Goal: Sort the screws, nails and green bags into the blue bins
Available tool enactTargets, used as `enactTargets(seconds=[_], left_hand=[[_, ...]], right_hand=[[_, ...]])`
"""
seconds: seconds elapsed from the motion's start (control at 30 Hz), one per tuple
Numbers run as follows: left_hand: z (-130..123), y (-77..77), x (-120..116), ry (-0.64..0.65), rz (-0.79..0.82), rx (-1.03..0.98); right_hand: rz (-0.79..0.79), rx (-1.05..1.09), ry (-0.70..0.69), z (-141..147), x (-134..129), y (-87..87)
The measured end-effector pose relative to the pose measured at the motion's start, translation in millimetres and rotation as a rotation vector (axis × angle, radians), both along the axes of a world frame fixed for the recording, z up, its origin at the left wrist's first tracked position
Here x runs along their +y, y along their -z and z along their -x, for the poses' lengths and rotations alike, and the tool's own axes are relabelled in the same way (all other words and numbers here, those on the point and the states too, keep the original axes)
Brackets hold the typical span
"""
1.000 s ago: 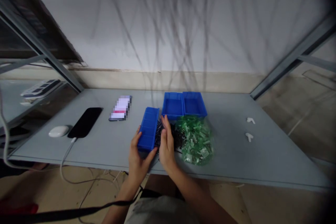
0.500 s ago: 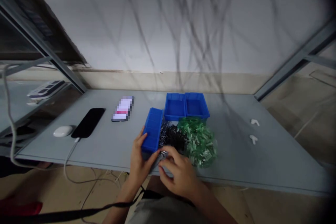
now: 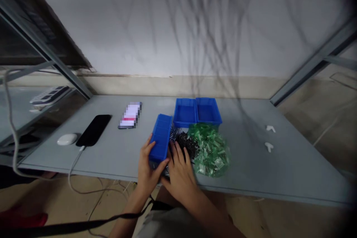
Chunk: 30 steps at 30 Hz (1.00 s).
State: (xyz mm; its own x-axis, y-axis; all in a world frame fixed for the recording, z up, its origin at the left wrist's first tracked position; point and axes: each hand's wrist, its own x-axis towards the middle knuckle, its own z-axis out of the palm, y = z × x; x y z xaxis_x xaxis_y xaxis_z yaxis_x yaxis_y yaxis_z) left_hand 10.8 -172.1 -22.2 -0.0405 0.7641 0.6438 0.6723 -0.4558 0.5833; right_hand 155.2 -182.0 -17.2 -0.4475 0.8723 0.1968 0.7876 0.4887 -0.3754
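Note:
My left hand (image 3: 148,167) grips the near end of a blue plastic bin (image 3: 160,135), fingers along its left side and thumb at its near right corner. The bin looks tipped on its side, beside a heap of small dark screw-like pieces (image 3: 188,144). My right hand (image 3: 181,171) lies with its fingers stretched forward over the near left part of that heap, close to the bin. What lies under its palm is hidden. To the right of the heap sits a green plastic bag (image 3: 210,152) full of small shiny clear or metallic pieces.
Two blue bins (image 3: 197,112) stand side by side behind the heap. A black phone (image 3: 94,130) with a white cable, a lit phone (image 3: 130,115) and a white case (image 3: 67,139) lie at left. Two white earbuds (image 3: 270,147) rest at right. A wall (image 3: 134,85) backs the table.
My right hand has gone from curled fingers near the bin's near corner to stretched fingers over the dark pieces, slightly left and forward. My left hand and its bin have barely moved.

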Motion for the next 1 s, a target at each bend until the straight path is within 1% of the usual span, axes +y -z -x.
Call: enactTargets(seconds=[0.1,0.3,0.53,0.67,0.8,1.0], left_hand=[[-2,1.1,1,-0.016,-0.019,0.002],[-4,0.8,1,-0.028,-0.009,0.024],[-4,-14.3,-1,0.052,-0.04,0.221],[-4,-16.1,0,0.056,-0.067,0.305],[2,-12.8,6,0.092,-0.114,0.396],[18,-11.8,15,0.173,-0.18,0.495]], right_hand=[[0.016,-0.027,0.018,1,2,-3.7],[0.061,0.003,0.064,6,4,-8.3],[0.073,-0.024,0.051,6,7,-11.1],[0.101,-0.046,0.021,5,11,-13.9],[0.107,-0.049,0.005,6,14,-12.0],[0.053,-0.031,0.026,7,17,-8.2]])
